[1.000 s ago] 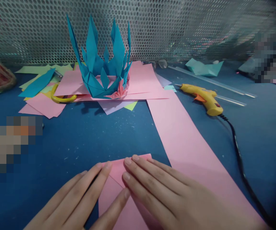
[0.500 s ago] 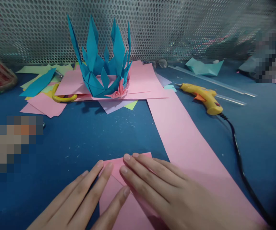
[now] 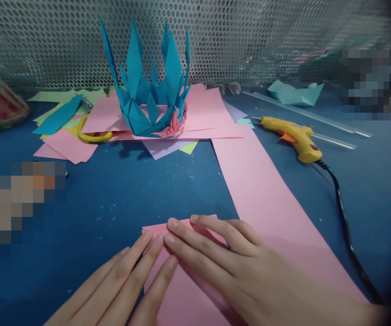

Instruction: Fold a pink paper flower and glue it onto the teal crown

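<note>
A small pink paper square [image 3: 178, 294] lies on the blue table near the front edge, partly folded. My left hand [image 3: 127, 285] rests flat on its left part, fingers extended. My right hand [image 3: 229, 267] lies flat across its upper right part, fingertips pressing the fold near the top corner. Both hands press the paper down; neither grips it. A long pink paper strip [image 3: 259, 190] runs from under my right hand toward the back.
A blue folded paper crown shape [image 3: 151, 90] with a pink paper flower [image 3: 171, 128] stands on pink sheets at the back. Yellow scissors [image 3: 89, 133] lie left of it. A yellow glue gun [image 3: 292, 136] with a black cord [image 3: 345, 226] lies right. Perforated metal wall [image 3: 249, 36] behind.
My right hand's fingers slid left across the pink square along the fold. My left hand shifted slightly right and down. The view moved a little.
</note>
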`<action>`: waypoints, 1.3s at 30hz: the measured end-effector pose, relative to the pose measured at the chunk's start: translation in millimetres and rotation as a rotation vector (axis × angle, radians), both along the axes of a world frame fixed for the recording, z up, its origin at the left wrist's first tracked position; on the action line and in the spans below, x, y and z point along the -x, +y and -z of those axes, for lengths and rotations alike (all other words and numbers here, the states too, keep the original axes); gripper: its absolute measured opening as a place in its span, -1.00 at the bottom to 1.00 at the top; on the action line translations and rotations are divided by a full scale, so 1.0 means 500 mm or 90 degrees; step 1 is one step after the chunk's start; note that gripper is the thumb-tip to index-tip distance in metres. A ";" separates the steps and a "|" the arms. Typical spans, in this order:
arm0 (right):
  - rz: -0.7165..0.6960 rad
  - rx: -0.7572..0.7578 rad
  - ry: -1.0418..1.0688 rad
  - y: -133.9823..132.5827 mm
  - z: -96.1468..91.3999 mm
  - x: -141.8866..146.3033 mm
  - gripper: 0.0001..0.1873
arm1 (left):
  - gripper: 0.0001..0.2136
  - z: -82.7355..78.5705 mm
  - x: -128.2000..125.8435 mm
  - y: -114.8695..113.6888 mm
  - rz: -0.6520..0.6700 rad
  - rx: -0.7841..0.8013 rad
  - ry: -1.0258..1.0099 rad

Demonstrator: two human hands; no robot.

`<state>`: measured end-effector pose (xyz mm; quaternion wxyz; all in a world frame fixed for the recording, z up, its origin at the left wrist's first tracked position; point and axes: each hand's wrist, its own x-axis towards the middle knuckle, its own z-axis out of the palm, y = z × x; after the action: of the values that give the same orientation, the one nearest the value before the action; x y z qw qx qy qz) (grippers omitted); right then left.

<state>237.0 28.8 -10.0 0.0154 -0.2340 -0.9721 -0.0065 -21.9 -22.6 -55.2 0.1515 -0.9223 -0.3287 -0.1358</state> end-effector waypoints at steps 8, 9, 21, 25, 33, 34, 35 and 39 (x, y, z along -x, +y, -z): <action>0.008 0.028 -0.009 0.003 -0.005 0.004 -0.38 | -0.55 -0.006 -0.021 0.018 0.003 0.024 -0.084; 0.008 0.030 -0.008 0.003 -0.006 0.005 -0.38 | -0.55 -0.006 -0.021 0.019 0.003 0.027 -0.090; 0.021 -0.055 0.018 -0.003 0.011 0.006 -0.44 | -0.59 -0.003 -0.023 0.010 0.005 -0.006 -0.045; 0.017 -0.080 0.014 -0.002 0.010 0.004 -0.45 | -0.59 -0.002 -0.026 0.007 -0.016 -0.001 -0.058; 0.074 -0.180 0.055 -0.026 0.012 0.016 -0.52 | -0.54 -0.014 -0.008 0.014 0.007 0.033 -0.018; 0.081 -0.185 0.061 -0.028 0.013 0.016 -0.52 | -0.55 -0.018 -0.008 0.017 0.007 0.041 -0.023; 0.081 -0.189 0.070 -0.029 0.012 0.017 -0.52 | -0.56 -0.022 -0.008 0.022 0.003 0.052 -0.029; 0.066 -0.191 0.071 -0.019 0.008 0.016 -0.53 | -0.59 -0.037 -0.009 0.038 0.030 0.089 -0.019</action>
<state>228.8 19.5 -14.2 0.1035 -0.2791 -0.9444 -0.1394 -17.3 -3.4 -36.9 0.0785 -0.9358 -0.3181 -0.1300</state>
